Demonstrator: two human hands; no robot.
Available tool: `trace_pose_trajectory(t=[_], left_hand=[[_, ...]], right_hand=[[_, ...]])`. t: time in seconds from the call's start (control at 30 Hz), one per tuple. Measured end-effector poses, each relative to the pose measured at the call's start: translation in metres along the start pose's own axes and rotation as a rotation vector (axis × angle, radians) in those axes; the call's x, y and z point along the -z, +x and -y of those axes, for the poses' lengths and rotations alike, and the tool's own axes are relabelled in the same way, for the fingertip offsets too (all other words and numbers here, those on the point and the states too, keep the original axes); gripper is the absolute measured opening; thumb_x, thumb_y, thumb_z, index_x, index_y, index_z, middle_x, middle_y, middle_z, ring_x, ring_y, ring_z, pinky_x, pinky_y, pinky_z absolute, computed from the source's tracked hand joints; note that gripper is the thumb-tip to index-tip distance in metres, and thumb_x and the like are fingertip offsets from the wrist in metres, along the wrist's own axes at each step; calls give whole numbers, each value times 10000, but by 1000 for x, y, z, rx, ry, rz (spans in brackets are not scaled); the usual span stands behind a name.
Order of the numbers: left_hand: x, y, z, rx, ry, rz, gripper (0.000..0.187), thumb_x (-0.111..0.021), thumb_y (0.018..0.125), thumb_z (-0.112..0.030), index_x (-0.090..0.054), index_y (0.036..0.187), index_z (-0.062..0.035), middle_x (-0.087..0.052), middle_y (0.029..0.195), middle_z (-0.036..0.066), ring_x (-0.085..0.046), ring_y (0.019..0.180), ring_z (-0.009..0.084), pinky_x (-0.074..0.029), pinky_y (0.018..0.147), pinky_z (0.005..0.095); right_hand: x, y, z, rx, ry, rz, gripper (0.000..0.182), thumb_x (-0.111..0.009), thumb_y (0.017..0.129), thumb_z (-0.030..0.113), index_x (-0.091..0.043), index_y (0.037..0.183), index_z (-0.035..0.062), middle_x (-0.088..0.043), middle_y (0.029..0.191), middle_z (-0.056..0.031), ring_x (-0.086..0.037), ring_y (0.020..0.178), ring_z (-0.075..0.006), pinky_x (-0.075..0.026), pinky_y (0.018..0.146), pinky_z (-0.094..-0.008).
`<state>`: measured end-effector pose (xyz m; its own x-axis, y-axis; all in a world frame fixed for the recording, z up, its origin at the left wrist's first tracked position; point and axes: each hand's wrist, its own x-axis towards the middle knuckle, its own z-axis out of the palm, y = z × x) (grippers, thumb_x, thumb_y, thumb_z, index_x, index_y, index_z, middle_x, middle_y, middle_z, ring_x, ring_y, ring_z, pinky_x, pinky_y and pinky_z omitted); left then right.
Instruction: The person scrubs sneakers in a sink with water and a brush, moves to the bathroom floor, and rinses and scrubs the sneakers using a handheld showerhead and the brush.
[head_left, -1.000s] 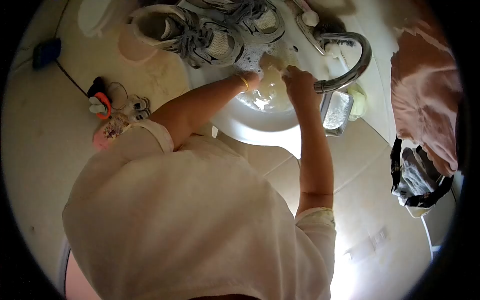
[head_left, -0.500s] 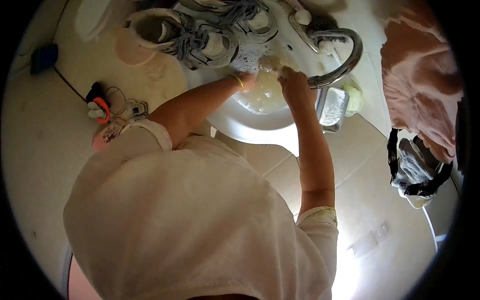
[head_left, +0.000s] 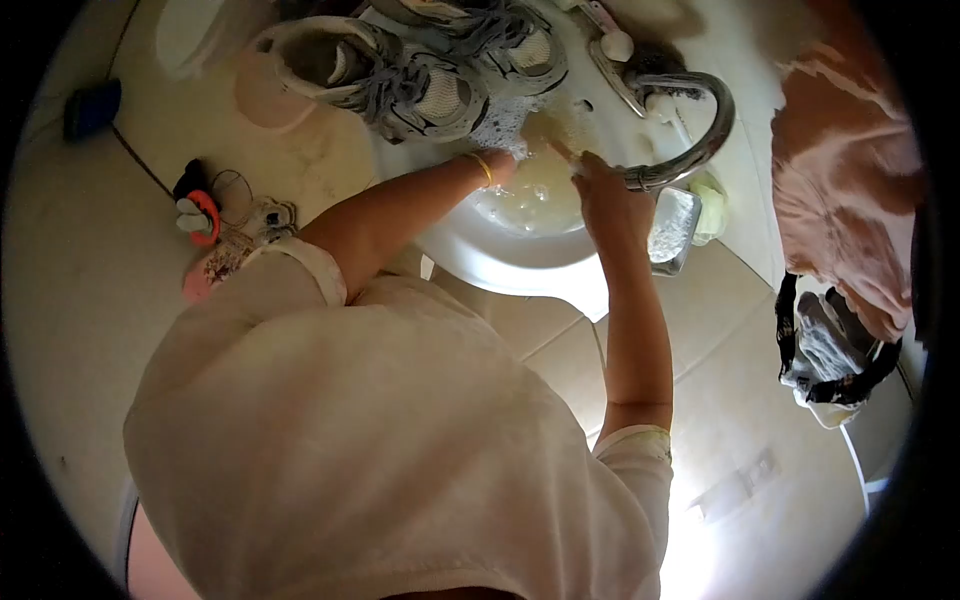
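Observation:
My left hand (head_left: 503,165), with a yellow band at its wrist, reaches into cloudy, foamy water (head_left: 540,195) in a white washbasin (head_left: 490,245). Its fingers are under the water and hidden. At the basin's right side my right hand (head_left: 607,190) is closed, just left of the spout of a curved metal tap (head_left: 715,120). A thin pinkish shape points from it toward the water, too blurred to name. Two wet grey-and-white sneakers with dark laces, a nearer sneaker (head_left: 440,95) and a farther sneaker (head_left: 525,50), rest at the basin's far left rim.
A metal soap dish (head_left: 675,230) with white contents sits right of the basin beside a pale green item (head_left: 708,205). Pink cloth (head_left: 835,170) hangs at the right. A blue sponge-like block (head_left: 92,110) and an orange-handled item (head_left: 205,218) are at the left.
My right hand has moved slightly down and to the right, and the pinkish shape before it shows more. The left hand stays in the water. The whole view has shifted slightly.

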<state>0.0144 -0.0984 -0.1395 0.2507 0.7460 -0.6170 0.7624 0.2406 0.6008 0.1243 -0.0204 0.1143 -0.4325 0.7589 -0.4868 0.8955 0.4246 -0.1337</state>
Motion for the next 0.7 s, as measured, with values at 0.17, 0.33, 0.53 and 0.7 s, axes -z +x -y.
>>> trace_pose_trajectory(t=[0.17, 0.33, 0.53, 0.7], left_hand=[[34, -28, -30, 45, -77, 70, 367, -464, 745, -258, -558, 915, 54, -548, 931, 239, -538, 900, 337, -411, 772, 405], [23, -23, -26, -34, 8, 7, 270, -462, 739, -198, -605, 816, 18, -580, 850, 204, -553, 848, 328, -432, 711, 405], [-12, 12, -4, -314, 496, 19, 268, -517, 664, -137, -580, 867, 27, -578, 799, 179, -555, 790, 311, -443, 703, 371], [12, -7, -22, -285, 559, 57, 200, -516, 673, -158, -610, 792, -27, -585, 800, 141, -552, 788, 292, -443, 697, 368]], right_hand=[[-44, 27, -1, 44, -249, 8, 138, -521, 758, 222, -538, 828, 103, -575, 703, -115, -577, 684, -274, -447, 565, -367], [-14, 9, -7, 52, -84, -21, 128, -525, 753, 215, -535, 829, 113, -572, 706, -123, -566, 672, -294, -438, 558, -379], [-45, 26, -4, 27, -215, -11, 208, -546, 753, 245, -542, 944, 163, -589, 749, -109, -569, 717, -294, -444, 595, -379], [-35, 17, -16, -96, 173, 63, 191, -546, 754, 241, -541, 909, 129, -588, 761, -119, -571, 731, -293, -443, 597, -382]])
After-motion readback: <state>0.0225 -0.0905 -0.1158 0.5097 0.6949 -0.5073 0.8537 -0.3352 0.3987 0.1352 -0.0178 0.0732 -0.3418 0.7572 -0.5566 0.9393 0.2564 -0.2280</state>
